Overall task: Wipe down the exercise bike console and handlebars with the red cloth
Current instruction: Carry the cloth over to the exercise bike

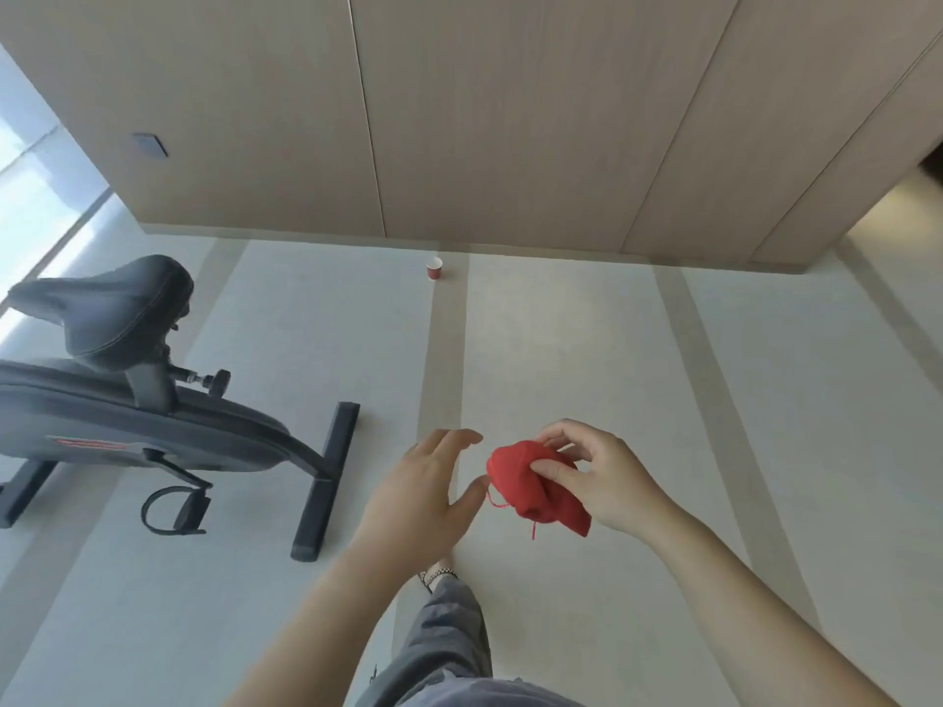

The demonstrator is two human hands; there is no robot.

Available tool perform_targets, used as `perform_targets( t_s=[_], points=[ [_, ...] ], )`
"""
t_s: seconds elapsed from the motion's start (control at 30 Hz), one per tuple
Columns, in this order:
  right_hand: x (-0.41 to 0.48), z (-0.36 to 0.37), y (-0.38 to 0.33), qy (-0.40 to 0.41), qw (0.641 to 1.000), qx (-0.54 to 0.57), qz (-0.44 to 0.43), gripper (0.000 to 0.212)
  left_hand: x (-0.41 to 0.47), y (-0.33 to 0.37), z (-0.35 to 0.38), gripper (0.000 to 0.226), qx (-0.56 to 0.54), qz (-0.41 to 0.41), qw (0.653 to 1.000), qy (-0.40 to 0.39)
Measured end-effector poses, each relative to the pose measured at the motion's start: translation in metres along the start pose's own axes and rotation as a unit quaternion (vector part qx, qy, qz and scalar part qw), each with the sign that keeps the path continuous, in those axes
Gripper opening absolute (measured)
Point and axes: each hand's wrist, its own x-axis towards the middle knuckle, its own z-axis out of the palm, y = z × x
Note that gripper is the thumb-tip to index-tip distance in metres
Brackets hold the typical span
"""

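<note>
My right hand (604,477) pinches a bunched red cloth (530,492) between thumb and fingers, with loose threads hanging below it. My left hand (426,489) hovers just left of the cloth, fingers spread and relaxed, holding nothing. The black exercise bike (153,426) stands at the left, well away from both hands. Only its saddle (109,303), body, a pedal (176,510) and rear floor bar (326,474) show. The console and handlebars are out of frame.
A small red paper cup (434,269) stands on the pale floor near the wood-panelled wall (510,119). My trouser leg and shoe (444,630) are below my hands. A bright window runs along the far left.
</note>
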Motion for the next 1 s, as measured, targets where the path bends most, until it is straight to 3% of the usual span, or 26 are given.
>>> perform_targets(
  t_s=[0.13, 0.4, 0.77, 1.0],
  points=[
    [0.085, -0.018, -0.034, 0.027, 0.999, -0.009, -0.015, 0.020, 0.090, -0.021, -0.038, 0.041, -0.009, 0.005, 1.000, 0.005],
    [0.248, -0.036, -0.095, 0.008, 0.985, -0.101, -0.143, 0.030, 0.221, -0.069, -0.116, 0.041, -0.021, -0.016, 0.999, 0.030],
    [0.496, -0.022, -0.148, -0.076, 0.960, -0.134, -0.235, 0.027, 0.402, -0.160, -0.192, 0.039, -0.022, -0.072, 0.994, 0.081],
    [0.668, -0.026, -0.205, -0.152, 0.935, -0.132, -0.291, 0.030, 0.513, -0.212, -0.260, 0.039, -0.002, -0.156, 0.983, 0.102]
  ],
)
